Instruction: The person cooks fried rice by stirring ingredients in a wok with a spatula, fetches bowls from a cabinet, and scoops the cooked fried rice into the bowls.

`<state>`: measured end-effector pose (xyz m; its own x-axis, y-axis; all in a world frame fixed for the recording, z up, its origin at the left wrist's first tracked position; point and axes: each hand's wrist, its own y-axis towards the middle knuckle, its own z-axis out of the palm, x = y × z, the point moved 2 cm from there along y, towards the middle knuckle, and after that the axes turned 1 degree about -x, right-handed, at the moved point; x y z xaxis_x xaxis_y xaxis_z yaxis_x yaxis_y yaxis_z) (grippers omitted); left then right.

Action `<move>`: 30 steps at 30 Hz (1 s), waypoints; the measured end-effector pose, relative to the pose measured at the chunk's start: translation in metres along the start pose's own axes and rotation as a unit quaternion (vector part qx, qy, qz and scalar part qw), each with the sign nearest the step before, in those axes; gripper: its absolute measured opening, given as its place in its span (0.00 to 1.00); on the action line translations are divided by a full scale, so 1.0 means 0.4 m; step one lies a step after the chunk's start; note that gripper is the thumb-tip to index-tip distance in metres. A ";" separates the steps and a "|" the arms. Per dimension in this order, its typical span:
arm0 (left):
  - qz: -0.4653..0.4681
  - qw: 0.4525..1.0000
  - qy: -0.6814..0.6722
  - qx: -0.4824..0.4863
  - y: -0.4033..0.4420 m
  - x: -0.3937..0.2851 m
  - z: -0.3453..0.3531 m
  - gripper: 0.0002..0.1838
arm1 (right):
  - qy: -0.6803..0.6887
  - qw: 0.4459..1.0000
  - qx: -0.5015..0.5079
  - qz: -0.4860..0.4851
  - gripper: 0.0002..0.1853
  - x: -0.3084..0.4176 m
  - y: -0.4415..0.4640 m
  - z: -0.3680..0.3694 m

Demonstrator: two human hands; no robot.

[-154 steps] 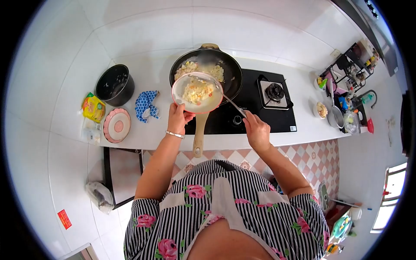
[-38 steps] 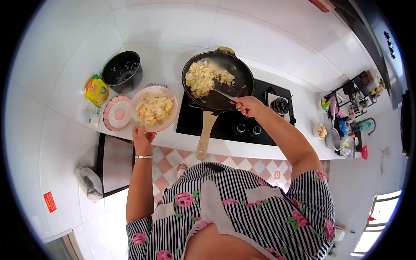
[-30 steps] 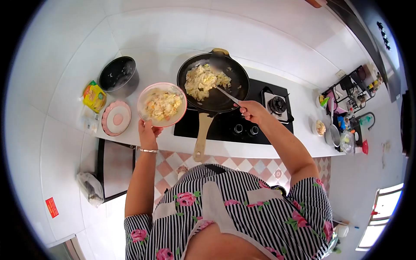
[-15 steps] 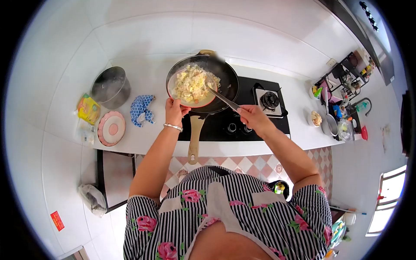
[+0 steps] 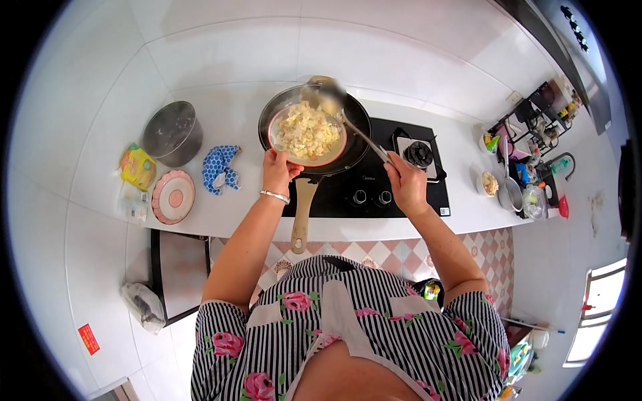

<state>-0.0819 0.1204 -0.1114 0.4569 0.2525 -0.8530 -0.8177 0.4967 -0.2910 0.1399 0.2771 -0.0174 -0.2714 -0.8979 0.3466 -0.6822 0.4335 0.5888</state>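
The left hand point(image 5: 279, 175) holds the red-rimmed bowl point(image 5: 314, 162) above the frying pan point(image 5: 359, 142). The right hand point(image 5: 406, 184) grips the metal utensil point(image 5: 364, 138), slanting away leftward over the pan.

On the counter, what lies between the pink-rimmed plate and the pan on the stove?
A blue patterned cloth, bunched up, lies between the pink-rimmed plate and the pan, as the head view shows.

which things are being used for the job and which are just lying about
In use:
red-rimmed bowl of food, in the left hand
metal utensil, in the right hand
pan on the stove, below the bowl

Apparently lying about:
blue cloth
pink-edged plate
yellow packet
small saucepan
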 end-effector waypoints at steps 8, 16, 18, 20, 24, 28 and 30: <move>-0.002 1.000 -0.019 -0.003 0.004 0.004 -0.013 0.12 | -0.087 0.994 0.003 -0.074 0.12 0.010 -0.009 0.011; 0.032 0.999 -0.024 -0.010 0.000 0.015 -0.068 0.12 | 0.018 0.999 0.033 -0.019 0.13 0.014 0.045 0.002; 0.037 0.999 -0.023 -0.010 -0.004 0.013 -0.088 0.12 | 0.066 0.996 0.056 0.030 0.13 -0.015 0.049 0.014; 0.036 0.999 -0.019 -0.009 -0.007 0.012 -0.113 0.12 | 0.183 0.967 0.107 0.144 0.13 -0.042 0.062 0.023; 0.036 0.999 -0.018 -0.018 -0.018 0.016 -0.168 0.13 | 0.280 0.888 0.201 0.304 0.14 -0.086 0.094 0.035; 0.043 0.997 -0.029 -0.048 -0.040 0.011 -0.228 0.13 | 0.186 0.891 0.285 0.300 0.15 -0.158 0.149 0.053; 0.045 0.996 -0.033 -0.063 -0.063 0.000 -0.248 0.13 | 0.063 0.912 0.336 0.226 0.16 -0.218 0.203 0.066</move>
<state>-0.0960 0.0253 -0.1471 0.3985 0.3479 -0.8486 -0.8920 0.3621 -0.2705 0.0903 0.3887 -0.0193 -0.5764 -0.6051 0.5492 -0.7938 0.5742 -0.2006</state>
